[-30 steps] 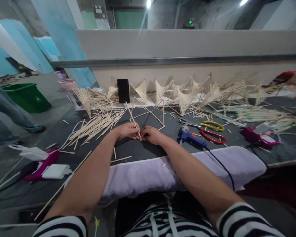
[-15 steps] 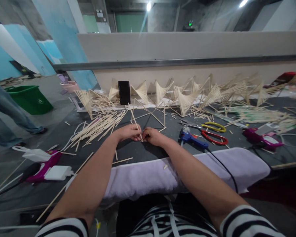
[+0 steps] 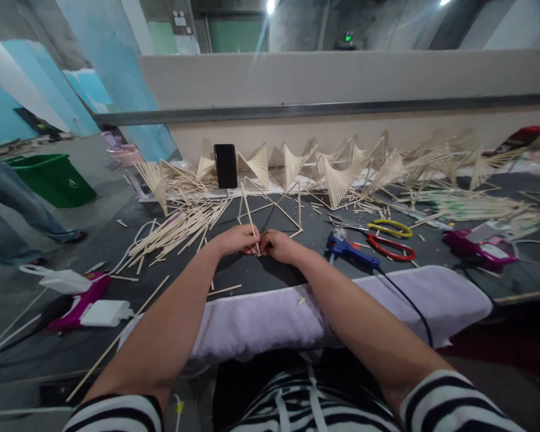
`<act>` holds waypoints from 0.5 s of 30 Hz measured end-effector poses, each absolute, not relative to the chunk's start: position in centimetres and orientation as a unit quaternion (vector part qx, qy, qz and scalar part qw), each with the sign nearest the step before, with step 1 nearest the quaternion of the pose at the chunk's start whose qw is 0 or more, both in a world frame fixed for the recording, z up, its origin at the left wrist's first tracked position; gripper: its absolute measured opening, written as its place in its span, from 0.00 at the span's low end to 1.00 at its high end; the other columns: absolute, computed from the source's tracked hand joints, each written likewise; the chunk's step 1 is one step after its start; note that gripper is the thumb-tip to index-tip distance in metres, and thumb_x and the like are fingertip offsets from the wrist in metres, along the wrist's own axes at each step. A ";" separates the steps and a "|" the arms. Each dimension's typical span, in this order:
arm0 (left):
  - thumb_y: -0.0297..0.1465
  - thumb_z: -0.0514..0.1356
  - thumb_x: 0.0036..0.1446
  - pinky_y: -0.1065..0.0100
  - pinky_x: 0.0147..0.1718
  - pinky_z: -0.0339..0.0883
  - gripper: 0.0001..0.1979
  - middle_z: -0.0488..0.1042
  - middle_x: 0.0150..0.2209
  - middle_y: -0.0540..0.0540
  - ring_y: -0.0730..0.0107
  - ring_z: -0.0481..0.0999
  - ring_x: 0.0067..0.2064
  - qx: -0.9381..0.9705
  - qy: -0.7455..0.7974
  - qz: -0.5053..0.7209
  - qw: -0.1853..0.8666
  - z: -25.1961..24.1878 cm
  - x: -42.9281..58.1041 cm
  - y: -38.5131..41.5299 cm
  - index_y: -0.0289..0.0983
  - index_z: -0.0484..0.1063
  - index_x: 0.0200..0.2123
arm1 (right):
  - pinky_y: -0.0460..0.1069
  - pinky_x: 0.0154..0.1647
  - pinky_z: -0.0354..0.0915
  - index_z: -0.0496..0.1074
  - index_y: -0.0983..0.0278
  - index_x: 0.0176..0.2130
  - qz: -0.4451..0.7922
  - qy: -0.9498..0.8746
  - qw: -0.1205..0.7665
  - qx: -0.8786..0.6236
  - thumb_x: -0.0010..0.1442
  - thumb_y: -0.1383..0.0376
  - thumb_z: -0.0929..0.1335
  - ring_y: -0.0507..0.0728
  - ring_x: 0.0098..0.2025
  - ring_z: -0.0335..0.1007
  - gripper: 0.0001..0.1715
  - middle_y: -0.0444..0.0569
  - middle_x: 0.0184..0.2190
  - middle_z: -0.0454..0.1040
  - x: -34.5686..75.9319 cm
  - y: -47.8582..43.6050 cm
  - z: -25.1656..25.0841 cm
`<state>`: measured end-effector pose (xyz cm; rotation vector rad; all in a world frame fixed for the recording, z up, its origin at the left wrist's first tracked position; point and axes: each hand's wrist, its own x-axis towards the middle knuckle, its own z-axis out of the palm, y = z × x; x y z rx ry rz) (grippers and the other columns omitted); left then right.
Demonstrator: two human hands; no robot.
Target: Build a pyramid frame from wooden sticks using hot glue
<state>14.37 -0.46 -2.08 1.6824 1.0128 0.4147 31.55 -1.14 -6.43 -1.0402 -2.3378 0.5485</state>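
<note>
My left hand [image 3: 234, 239] and my right hand [image 3: 279, 245] meet at the middle of a dark table [image 3: 274, 276], fingers pinched together. Between them stands a thin bamboo stick [image 3: 249, 216], leaning up and away to the left from its lower end at my fingertips. Both hands grip that lower end. Just behind it lies an open frame of glued sticks [image 3: 282, 213]. A heap of loose sticks [image 3: 180, 227] lies to the left of my left hand.
A blue glue gun [image 3: 351, 251] with a black cord, and red and yellow scissors [image 3: 389, 238], lie right of my hands. Magenta glue guns [image 3: 78, 296] [image 3: 479, 250] rest at both sides. Finished stick fans [image 3: 337, 171] and a black phone [image 3: 225, 165] line the back wall. A person's legs [image 3: 13, 210] pass a green bin [image 3: 49, 178].
The stick between my hands has tipped a little more upright. My hands stay pinched at its lower end. The view has shifted slightly.
</note>
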 end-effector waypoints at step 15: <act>0.31 0.58 0.52 0.72 0.28 0.67 0.07 0.72 0.24 0.49 0.75 0.73 0.26 0.697 0.412 0.168 0.562 -2.5 14.1 -0.1 0.34 0.63 0.31 | 0.44 0.35 0.61 0.72 0.66 0.23 0.206 -0.860 0.278 -0.375 0.44 0.78 0.68 0.51 0.32 0.66 0.08 0.46 0.27 0.71 31.7 -1.2 -6.6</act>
